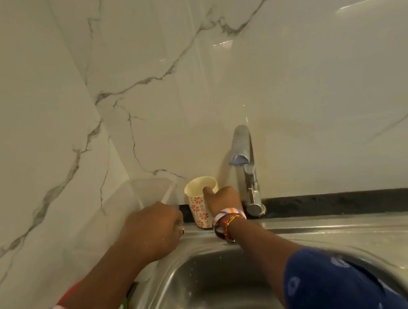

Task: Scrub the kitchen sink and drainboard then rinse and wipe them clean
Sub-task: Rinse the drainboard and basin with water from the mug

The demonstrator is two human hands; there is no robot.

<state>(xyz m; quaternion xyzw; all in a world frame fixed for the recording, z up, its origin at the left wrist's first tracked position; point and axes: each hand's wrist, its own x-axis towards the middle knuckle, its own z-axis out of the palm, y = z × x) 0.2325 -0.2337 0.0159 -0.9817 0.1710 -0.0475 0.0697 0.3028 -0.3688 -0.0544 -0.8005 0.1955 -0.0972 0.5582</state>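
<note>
Head view: nearest us lies the sink (213, 293), its steel basin under our forearms. Behind its back rim, our left hand (155, 226) is closed on the edge of a clear plastic container (151, 190). Just right of it, our right hand (224, 199) grips a flowered paper cup (200, 205), thumb hooked inside. The faucet (246, 169) stands beside the cup, against the marble wall (289, 68).

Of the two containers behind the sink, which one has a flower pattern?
The small paper cup held by the right hand; the box in the left hand is clear.
</note>
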